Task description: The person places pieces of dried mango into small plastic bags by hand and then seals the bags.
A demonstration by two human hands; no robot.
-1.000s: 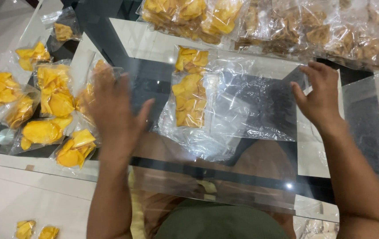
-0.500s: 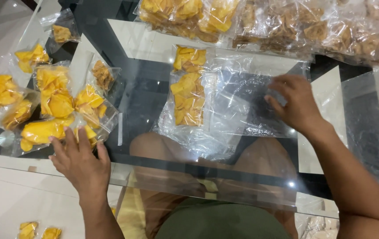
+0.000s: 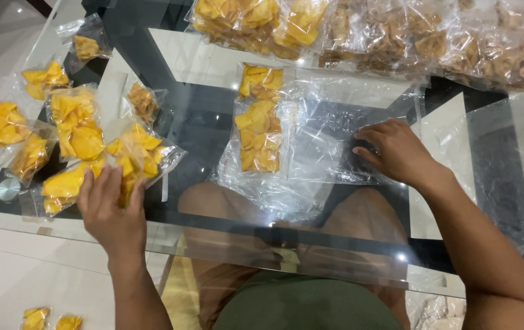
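Seven small clear packets of yellow chips (image 3: 72,131) lie at nine o'clock. The left hand (image 3: 112,211) rests open-fingered on one; the right hand (image 3: 396,150) presses flat on empty clear bags (image 3: 329,140) at three o'clock

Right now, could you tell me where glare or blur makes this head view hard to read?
Head view: sharp overall. Glare streaks the empty clear bags under the right hand; a small light spot sits on the glass table, which shows the knees through it; the left hand on a chip packet is crisp.
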